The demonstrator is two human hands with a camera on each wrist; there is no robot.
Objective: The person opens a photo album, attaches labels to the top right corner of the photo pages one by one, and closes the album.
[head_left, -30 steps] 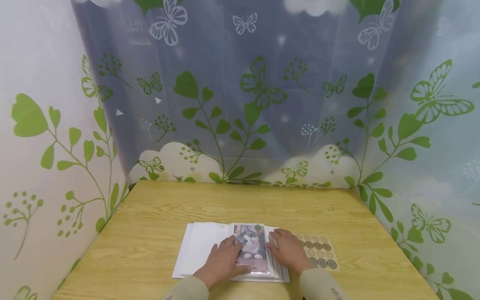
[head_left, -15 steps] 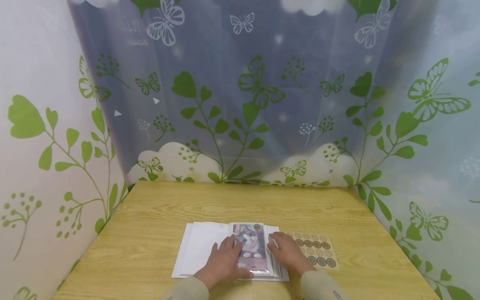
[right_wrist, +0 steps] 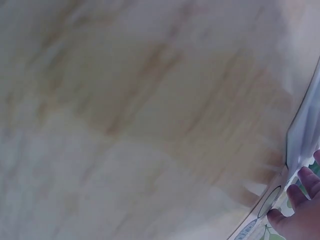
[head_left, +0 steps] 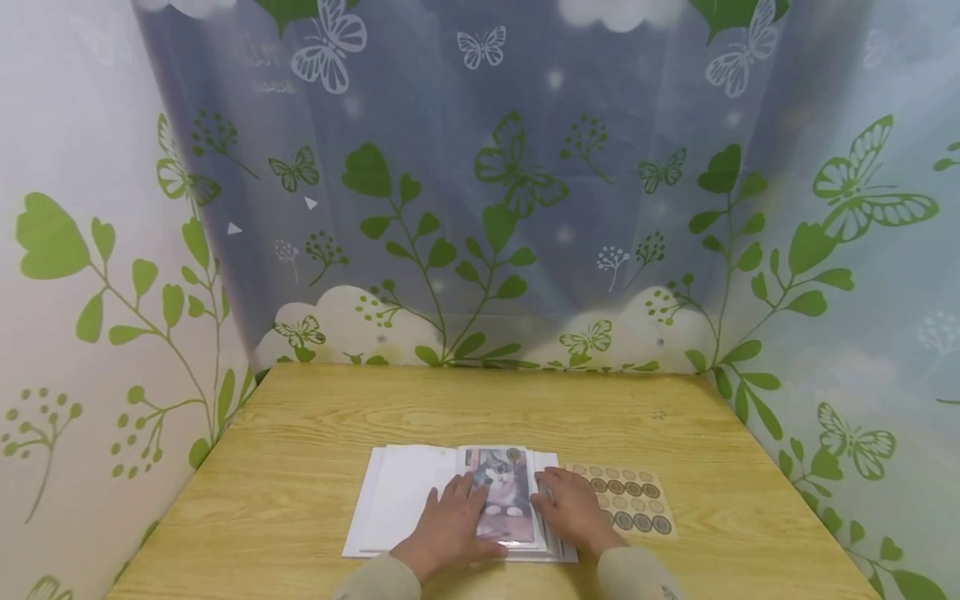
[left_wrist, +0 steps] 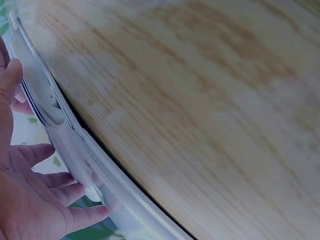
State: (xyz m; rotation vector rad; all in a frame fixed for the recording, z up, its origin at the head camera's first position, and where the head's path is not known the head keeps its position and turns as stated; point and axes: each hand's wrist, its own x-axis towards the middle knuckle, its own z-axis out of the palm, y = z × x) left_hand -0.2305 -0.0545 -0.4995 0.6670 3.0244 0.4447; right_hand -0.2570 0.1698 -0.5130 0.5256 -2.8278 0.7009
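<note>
A white photo album [head_left: 408,487] lies spread on the table, its left page blank. On its right page, a clear sleeve shows a cat photo [head_left: 504,490] with a round dark sticker at the top right corner. My left hand [head_left: 447,523] rests on the album, fingers reaching onto the photo's left side. My right hand [head_left: 576,510] touches the right edge of the pages. The left wrist view catches my left hand [left_wrist: 35,195] with fingers spread against the page stack. In the right wrist view, my right hand's fingertips [right_wrist: 276,217] are beside the album edge [right_wrist: 302,127].
A tan sheet of round stickers [head_left: 641,505] lies right of the album, partly under my right hand. The wood-grain table [head_left: 480,408] reaches back to a printed curtain [head_left: 420,100] with leaves and butterflies. Similar cloth hangs on both sides.
My right hand has shifted slightly to the left and down along the page edge. My left hand stays almost still, and the album lies where it was.
</note>
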